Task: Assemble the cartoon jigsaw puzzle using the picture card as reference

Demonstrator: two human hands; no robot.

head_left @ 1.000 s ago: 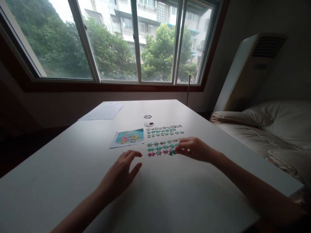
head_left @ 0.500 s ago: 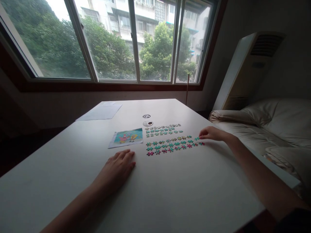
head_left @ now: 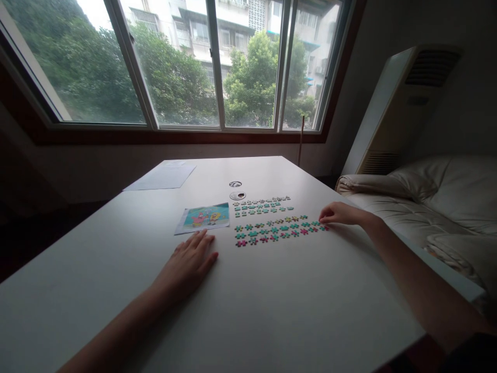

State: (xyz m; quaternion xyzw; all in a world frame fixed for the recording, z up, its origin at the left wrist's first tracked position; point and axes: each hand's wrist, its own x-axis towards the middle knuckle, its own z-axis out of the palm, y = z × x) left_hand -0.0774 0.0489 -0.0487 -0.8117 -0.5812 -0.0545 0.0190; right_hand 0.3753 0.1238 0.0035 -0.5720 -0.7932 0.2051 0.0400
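Observation:
Several small jigsaw puzzle pieces [head_left: 284,228], mostly turquoise, pink and yellow, lie in rows on the white table [head_left: 272,311]. My right hand [head_left: 341,213] is at the right end of the nearer rows, thumb and fingers pinched on a puzzle piece [head_left: 323,226] that they partly hide. Flat on the tabletop, my left hand [head_left: 186,264] rests with its fingers spread and nothing in it. Just beyond those fingertips is a picture card [head_left: 205,216] showing cartoon figures on turquoise.
Two round patterned items [head_left: 237,196] sit behind the puzzle rows. A large pale sheet [head_left: 161,177] covers the far left corner. To the right stand a cream leather sofa [head_left: 388,202] and a tall air conditioner [head_left: 388,114]. A window [head_left: 186,77] faces the table.
My right hand has shifted very slightly, its fingertips lower beside the row's end piece. The left hand stays flat, with its thumb a bit further from the fingers. The view has tilted slightly.

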